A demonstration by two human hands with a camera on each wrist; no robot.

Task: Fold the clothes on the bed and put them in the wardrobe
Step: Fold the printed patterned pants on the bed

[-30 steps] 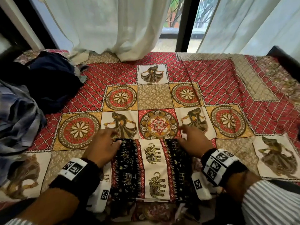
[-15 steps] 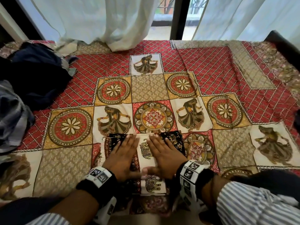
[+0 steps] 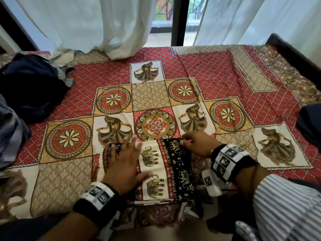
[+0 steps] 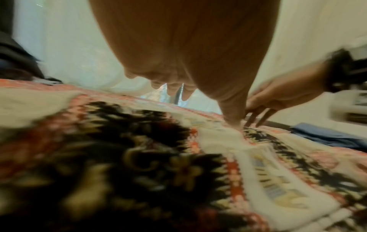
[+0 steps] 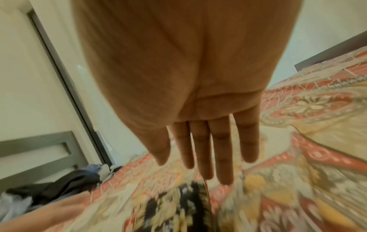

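Observation:
A folded garment printed with elephants in black, white and red lies on the near part of the patterned bedspread. My left hand lies flat on its left half, fingers spread and straight. My right hand touches the garment's far right corner with its fingers extended. The right wrist view shows those fingers straight above the garment's edge. In the blurred left wrist view, my left hand is over the garment, with the right hand beyond it.
A heap of dark navy clothes and a grey striped garment lie at the bed's left. A dark blue folded item sits at the right edge. White curtains hang behind the bed. A dark bed frame borders the right.
Both hands lay flat side by side on the garment's middle half a second ago. Now the left hand has slid left and the right hand has moved to the far right corner.

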